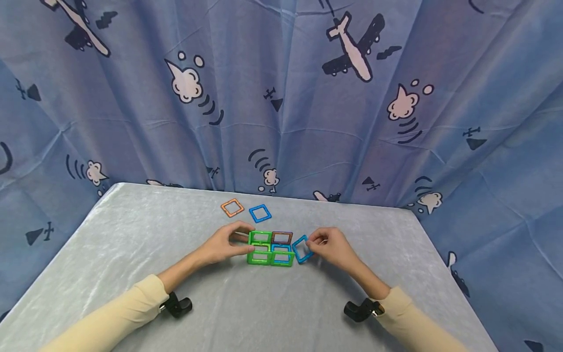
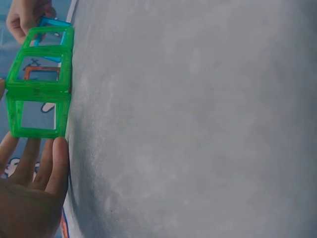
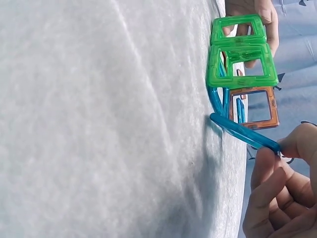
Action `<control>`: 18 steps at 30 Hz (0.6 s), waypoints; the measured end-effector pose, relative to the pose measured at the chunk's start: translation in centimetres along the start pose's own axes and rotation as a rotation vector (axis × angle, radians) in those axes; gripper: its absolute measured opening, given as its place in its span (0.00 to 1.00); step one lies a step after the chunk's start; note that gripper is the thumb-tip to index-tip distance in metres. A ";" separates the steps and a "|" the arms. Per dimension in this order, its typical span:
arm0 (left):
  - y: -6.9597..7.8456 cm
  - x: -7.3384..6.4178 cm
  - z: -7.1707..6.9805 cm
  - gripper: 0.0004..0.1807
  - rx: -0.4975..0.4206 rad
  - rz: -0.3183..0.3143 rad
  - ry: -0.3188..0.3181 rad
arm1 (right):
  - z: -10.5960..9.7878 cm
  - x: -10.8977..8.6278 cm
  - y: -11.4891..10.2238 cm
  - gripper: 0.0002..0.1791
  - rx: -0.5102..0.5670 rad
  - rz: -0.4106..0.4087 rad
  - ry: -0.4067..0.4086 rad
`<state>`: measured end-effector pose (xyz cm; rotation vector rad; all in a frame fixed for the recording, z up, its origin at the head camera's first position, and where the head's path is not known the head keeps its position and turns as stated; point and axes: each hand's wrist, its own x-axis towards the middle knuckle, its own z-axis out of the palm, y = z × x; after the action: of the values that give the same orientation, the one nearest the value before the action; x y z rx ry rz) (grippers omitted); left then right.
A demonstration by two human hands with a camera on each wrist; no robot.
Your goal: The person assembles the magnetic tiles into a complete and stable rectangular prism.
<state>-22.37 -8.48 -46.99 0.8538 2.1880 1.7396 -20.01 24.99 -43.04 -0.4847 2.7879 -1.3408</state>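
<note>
A small box-like structure of square magnetic tiles stands on the table, its green front tiles (image 1: 271, 259) side by side. A brownish-orange tile (image 3: 273, 106) rises at its back right, and blue tiles lie inside. My left hand (image 1: 222, 244) holds the structure's left end, thumb at the front and fingers toward the back; in the left wrist view several fingers (image 2: 59, 163) lie against the green side. At the right end, my right hand (image 1: 332, 244) pinches a tilted blue square tile (image 3: 245, 134) between thumb and fingers, its far edge close to the structure's front right corner.
Behind the structure, an orange square tile (image 1: 225, 211) and another blue square tile (image 1: 252, 216) lie flat. A pale grey cloth (image 1: 281, 313) covers the table. A blue curtain (image 1: 299, 146) with printed planes hangs along the back edge.
</note>
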 end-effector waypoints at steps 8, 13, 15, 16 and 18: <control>0.1 0.0 0.0 0.26 -0.006 0.006 -0.001 | 0.4 0.1 -0.4 0.03 0.003 0.067 0.003; 0.1 0.0 0.0 0.26 -0.020 0.004 -0.003 | 0.5 0.0 -0.4 0.03 0.042 0.093 -0.017; 0.1 0.0 0.0 0.26 -0.022 0.003 -0.003 | 0.5 0.0 -0.4 0.04 0.062 0.094 -0.028; 0.1 0.0 0.0 0.26 -0.022 0.002 -0.004 | 0.5 0.0 -0.3 0.04 0.071 0.093 -0.034; 0.1 0.0 0.0 0.26 -0.022 0.002 -0.004 | 0.5 -0.1 -0.2 0.05 0.096 0.092 -0.047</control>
<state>-22.36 -8.44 -46.91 0.8539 2.1624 1.7574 -19.82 24.55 -43.19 -0.3752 2.6584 -1.4166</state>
